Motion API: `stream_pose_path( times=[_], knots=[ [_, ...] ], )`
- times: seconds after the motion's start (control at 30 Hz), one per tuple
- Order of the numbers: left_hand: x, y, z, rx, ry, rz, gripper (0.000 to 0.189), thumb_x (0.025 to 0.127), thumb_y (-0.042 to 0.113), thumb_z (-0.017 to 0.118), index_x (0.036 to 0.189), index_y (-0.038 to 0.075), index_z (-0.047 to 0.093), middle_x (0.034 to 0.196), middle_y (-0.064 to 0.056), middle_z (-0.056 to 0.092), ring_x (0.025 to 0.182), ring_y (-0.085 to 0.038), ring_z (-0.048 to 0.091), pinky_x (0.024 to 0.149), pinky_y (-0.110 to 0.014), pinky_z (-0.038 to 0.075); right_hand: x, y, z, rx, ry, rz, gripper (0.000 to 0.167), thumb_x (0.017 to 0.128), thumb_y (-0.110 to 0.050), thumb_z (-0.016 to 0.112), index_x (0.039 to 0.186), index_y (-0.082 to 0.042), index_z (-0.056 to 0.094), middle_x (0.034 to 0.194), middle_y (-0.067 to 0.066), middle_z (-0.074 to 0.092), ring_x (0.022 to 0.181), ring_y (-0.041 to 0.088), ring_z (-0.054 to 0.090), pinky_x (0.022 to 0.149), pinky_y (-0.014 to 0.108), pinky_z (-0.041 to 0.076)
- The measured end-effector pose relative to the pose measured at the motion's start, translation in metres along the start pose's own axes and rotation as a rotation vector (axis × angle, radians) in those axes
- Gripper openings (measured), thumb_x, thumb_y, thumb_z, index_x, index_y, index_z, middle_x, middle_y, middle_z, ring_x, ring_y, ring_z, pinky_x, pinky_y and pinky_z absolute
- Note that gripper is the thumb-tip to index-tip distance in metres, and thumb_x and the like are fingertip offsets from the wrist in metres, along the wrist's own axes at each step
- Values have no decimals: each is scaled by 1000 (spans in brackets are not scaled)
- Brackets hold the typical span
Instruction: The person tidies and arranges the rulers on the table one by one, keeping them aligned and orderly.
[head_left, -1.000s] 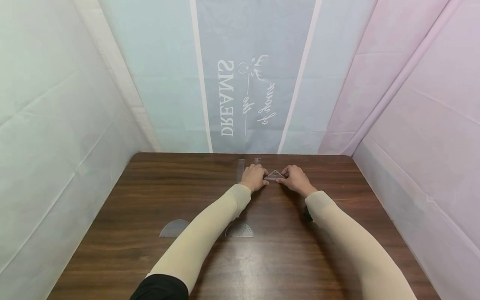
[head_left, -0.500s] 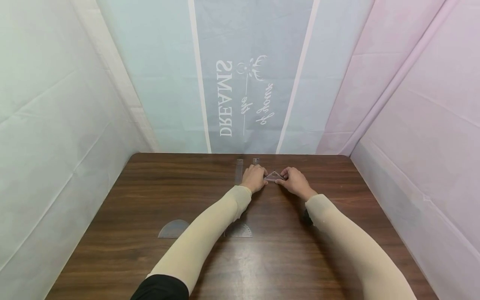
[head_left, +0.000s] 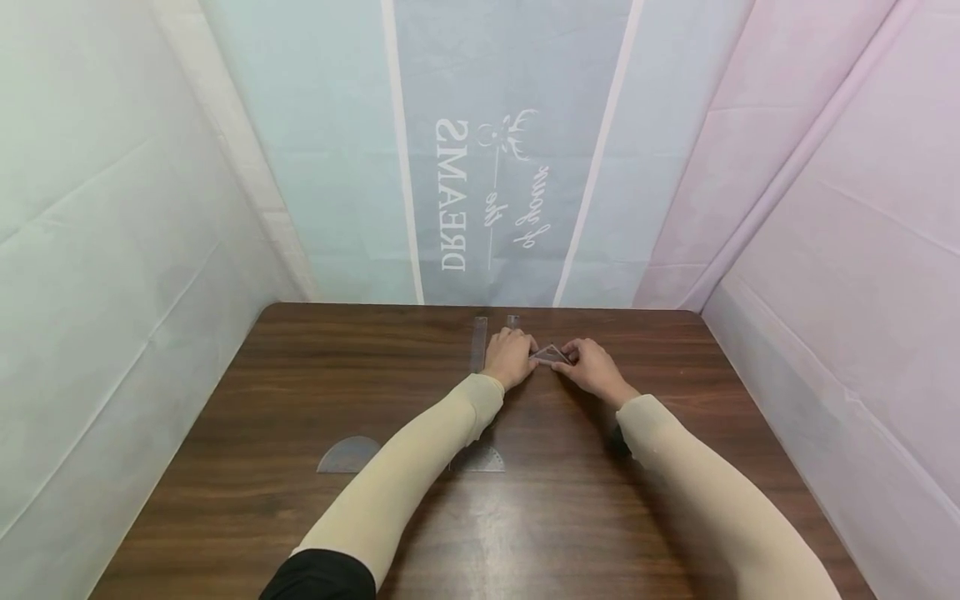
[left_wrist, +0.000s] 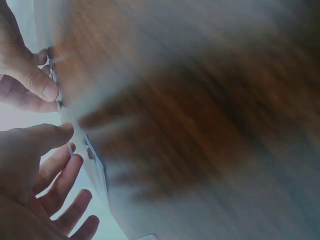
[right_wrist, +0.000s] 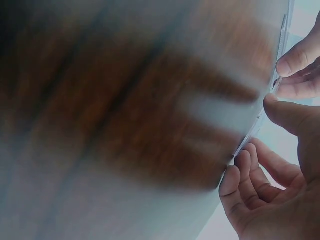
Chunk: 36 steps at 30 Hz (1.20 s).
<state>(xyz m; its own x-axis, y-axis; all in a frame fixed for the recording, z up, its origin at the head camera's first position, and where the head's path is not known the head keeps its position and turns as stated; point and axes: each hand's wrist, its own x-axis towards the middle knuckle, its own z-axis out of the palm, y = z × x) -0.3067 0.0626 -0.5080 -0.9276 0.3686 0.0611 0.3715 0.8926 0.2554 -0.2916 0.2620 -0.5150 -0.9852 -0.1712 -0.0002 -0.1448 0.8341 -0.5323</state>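
clear, smooth plastic is shown by the triangle (head_left: 547, 361), glossy wood grain by the table (head_left: 300, 383), matt cloth (head_left: 510, 83) behind it.

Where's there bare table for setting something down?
Bare table lies left of the rulers, beyond the protractors; right of the right hand; and between the sleeves. Crowded: the far middle, where the rulers, left hand, triangle and right hand bunch.

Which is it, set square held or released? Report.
Held: the left hand and right hand pinch the set square at opposite corners.
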Motion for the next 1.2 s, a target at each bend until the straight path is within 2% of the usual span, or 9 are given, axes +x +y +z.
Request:
stream_pose_path(
  times=[0.27,0.4,0.57,0.77,1.0,1.2],
  knots=[
    [-10,-2,-5,0,19,10,26,105,33,73,128,21,76,121,3,71,123,-21,59,115,-41,43,-4,-4,-1,12,-28,-25,40,98,-20,81,126,7,69,119,22,65,106,34,65,95,52,55],
    [-17,-5,-8,-30,23,25,26,104,33,74,126,20,77,115,4,72,117,-21,60,109,-40,46,-6,-5,-1,21,-36,-55,37,98,-19,82,122,6,70,116,20,67,102,31,65,92,50,56],
    [-23,-12,-12,-75,50,53,25,102,35,77,122,20,78,109,7,74,108,-18,62,101,-37,48,-11,-12,-2,58,-43,-51,37,98,-19,82,123,4,68,113,17,71,99,29,68,90,50,56],
    [-32,-21,-17,-120,57,72,26,99,38,80,119,22,79,109,8,76,104,-15,64,100,-37,49,-19,-19,-3,75,-67,-56,40,99,-22,81,127,2,66,114,15,71,100,27,68,88,48,57],
    [-48,-28,-27,-183,58,101,26,97,36,83,116,19,80,103,6,76,97,-15,63,98,-38,49,-31,-24,-6,103,-84,-100,37,99,-19,80,128,0,66,112,12,70,97,25,66,85,45,56],
    [-62,-29,-32,-201,54,126,27,97,37,83,118,19,80,102,8,75,93,-13,61,94,-37,49,-44,-28,-9,107,-65,-141,36,98,-18,82,127,-1,68,110,11,70,97,24,66,85,44,55]
  ],
)
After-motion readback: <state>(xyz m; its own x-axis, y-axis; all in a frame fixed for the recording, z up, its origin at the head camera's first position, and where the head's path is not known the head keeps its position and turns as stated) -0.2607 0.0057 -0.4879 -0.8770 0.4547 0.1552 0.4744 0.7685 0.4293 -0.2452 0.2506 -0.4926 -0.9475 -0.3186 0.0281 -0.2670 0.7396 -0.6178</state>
